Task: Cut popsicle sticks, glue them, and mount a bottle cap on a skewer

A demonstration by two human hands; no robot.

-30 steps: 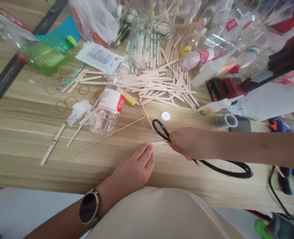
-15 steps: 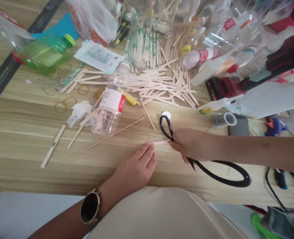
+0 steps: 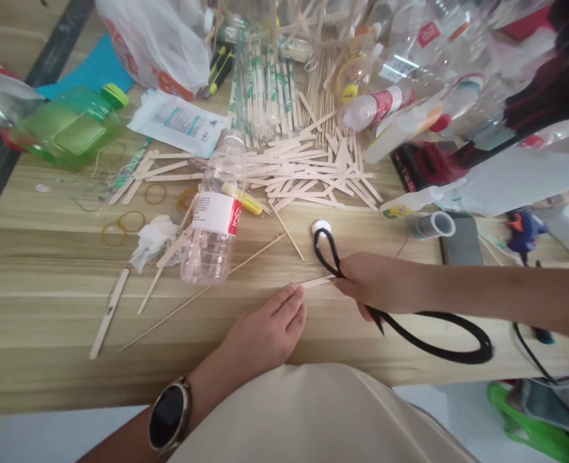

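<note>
My left hand (image 3: 275, 326) lies low over the table, its fingers pressed together on the left end of a flat wooden craft stick (image 3: 317, 281). My right hand (image 3: 378, 284) is wrapped round the middle of a pair of black-handled scissors (image 3: 483, 351), at the other end of that stick. One handle loop sticks out above the hand, the larger one below and to the right. A dark pointed tip shows under the palm; the rest of the blades is hidden. Just beyond the upper loop sits a white bottle cap (image 3: 321, 226).
A clear plastic bottle (image 3: 211, 251) stands left of my hands, near a thin skewer (image 3: 168, 318) and a loose craft stick (image 3: 109, 314). Behind are piled craft sticks (image 3: 303, 170), a yellow-green bottle (image 3: 72, 128) and a plastic bag (image 3: 159, 45). A wire spool (image 3: 433, 225) and glue gun (image 3: 524, 228) lie right.
The view has turned slightly, so things at the left appear lower. Both hands keep nearly the same hold on the stick and the scissors.
</note>
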